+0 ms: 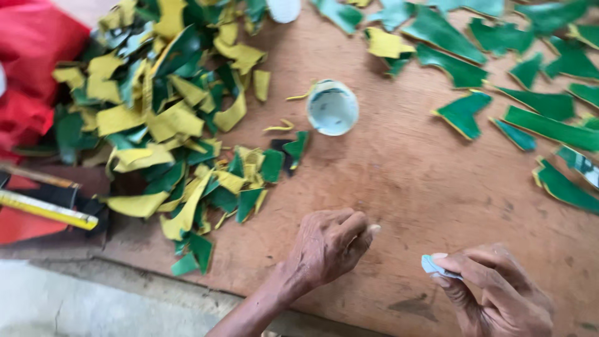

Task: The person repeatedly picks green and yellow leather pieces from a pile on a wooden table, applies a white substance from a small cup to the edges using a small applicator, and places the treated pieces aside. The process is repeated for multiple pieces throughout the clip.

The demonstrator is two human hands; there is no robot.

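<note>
My left hand (327, 246) rests near the front edge of a brown wooden board (399, 175), fingers curled shut with nothing visible in them. My right hand (493, 290), low at the right, pinches a small pale blue scrap (433, 267) between thumb and fingertips. A small round white cup (332, 107) stands on the board well beyond both hands. A heap of green and yellow cut pieces (168, 118) lies to the left of my left hand.
Separate green pieces edged in yellow (465, 113) are spread over the board's far right. Red cloth (31, 68) lies at the far left, with a yellow ruler (47, 209) below it. Pale grey floor (75, 302) shows beneath the board's front edge.
</note>
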